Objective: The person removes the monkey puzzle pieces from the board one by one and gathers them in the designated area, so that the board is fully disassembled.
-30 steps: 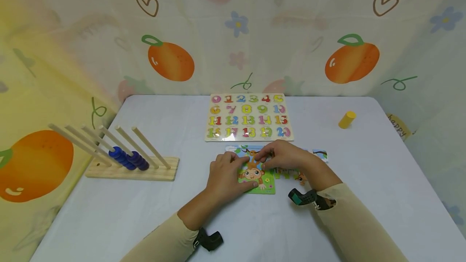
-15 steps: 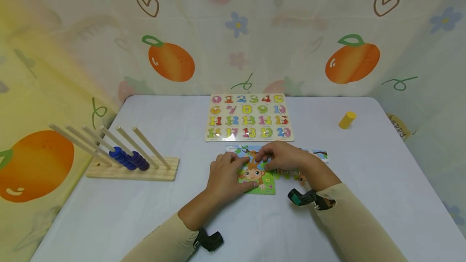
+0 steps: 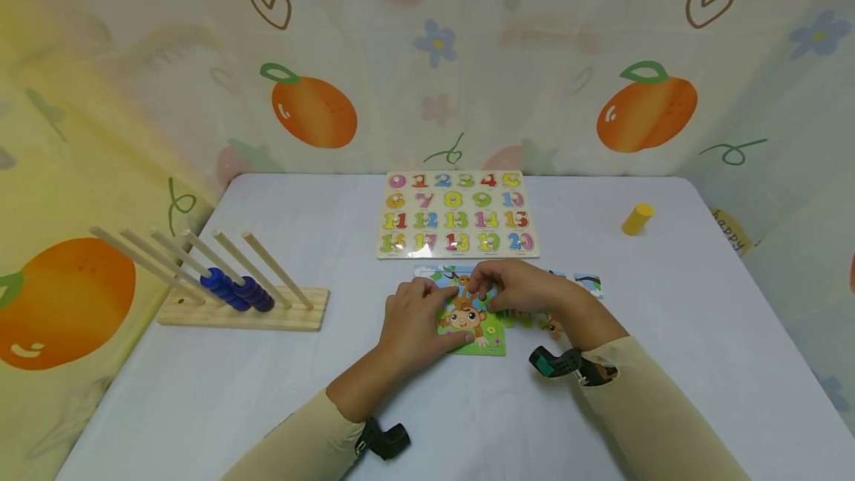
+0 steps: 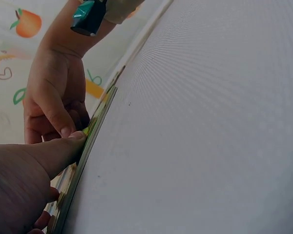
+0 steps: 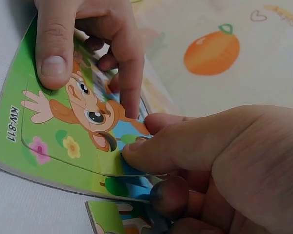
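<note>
A monkey jigsaw puzzle (image 3: pixel 490 347) in a green-edged tray lies flat on the table. My left hand (image 3: pixel 410 325) rests across its left side. The left thumb presses on the puzzle's face, with the other fingers spread toward its far part. At the puzzle's right side my right hand (image 3: pixel 521 285) has thumb and index finger close together, pinching a puzzle piece (image 5: pixel 128 130) against the picture. The fingers hide most of that piece. Loose puzzle pieces (image 3: pixel 521 319) lie under and beside the right hand, one more piece (image 3: pixel 588 284) farther right.
Behind the puzzle lies a number board (image 3: pixel 457 215). A wooden peg rack (image 3: pixel 243 318) with blue and purple rings (image 3: pixel 225 289) stands at left. A yellow cylinder (image 3: pixel 637 220) stands at the back right. Patterned cloth (image 3: pixel 427 65) rises behind the white table (image 3: pixel 701 332).
The right hand's fingertips have shifted very slightly at the puzzle's right side. The left hand stays in place, and the table objects have not moved.
</note>
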A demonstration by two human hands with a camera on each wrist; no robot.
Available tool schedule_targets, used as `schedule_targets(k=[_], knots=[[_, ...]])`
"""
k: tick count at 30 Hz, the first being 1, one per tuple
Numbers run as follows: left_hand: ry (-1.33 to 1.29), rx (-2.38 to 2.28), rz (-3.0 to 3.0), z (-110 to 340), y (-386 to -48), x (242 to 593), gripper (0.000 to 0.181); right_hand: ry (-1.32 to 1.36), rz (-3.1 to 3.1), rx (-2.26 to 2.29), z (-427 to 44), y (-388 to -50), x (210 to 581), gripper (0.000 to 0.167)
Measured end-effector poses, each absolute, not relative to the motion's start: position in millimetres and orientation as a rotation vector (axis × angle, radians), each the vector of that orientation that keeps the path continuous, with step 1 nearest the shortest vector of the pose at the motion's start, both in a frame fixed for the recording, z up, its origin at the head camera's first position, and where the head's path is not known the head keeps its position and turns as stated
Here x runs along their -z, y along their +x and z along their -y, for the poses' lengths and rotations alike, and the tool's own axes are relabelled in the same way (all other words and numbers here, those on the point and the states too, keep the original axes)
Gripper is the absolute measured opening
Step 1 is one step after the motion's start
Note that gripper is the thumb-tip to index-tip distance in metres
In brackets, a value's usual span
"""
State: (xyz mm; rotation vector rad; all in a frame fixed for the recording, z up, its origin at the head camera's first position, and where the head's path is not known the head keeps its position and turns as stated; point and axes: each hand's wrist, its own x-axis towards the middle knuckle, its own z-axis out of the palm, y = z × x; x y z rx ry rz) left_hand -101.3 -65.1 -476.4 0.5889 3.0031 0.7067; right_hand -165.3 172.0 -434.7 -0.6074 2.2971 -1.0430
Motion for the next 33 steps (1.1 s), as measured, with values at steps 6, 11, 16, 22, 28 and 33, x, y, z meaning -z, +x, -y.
schedule_targets(k=[6, 11, 16, 22, 28, 33], knots=[[0.596, -0.703, -3.015, 66.1, -101.8, 477.9, 0.079, -0.627, -2.298, 1.033, -173.0, -163.5, 434.5, 0.023], [0.600, -0.692, -3.012, 66.0, -102.0, 478.3, 0.080, -0.639, -2.289, 1.056, -173.0, -161.8, 436.9, 0.019], [0.598, -0.689, -3.005, 65.6, -102.0, 477.3, 0.081, -0.647, -2.285, 1.082, -173.2, -159.8, 436.8, 0.017], [0.601, -0.726, -3.003, 65.7, -101.6, 474.6, 0.081, -0.633, -2.272, 1.123, -173.4, -159.5, 436.6, 0.016], [0.610, -0.717, -3.014, 65.7, -102.4, 476.3, 0.081, -0.620, -2.279, 1.132, -175.6, -158.3, 435.9, 0.017], [0.601, -0.707, -3.016, 65.6, -102.0, 477.5, 0.081, -0.605, -2.281, 1.144, -180.4, -156.6, 435.6, 0.016]])
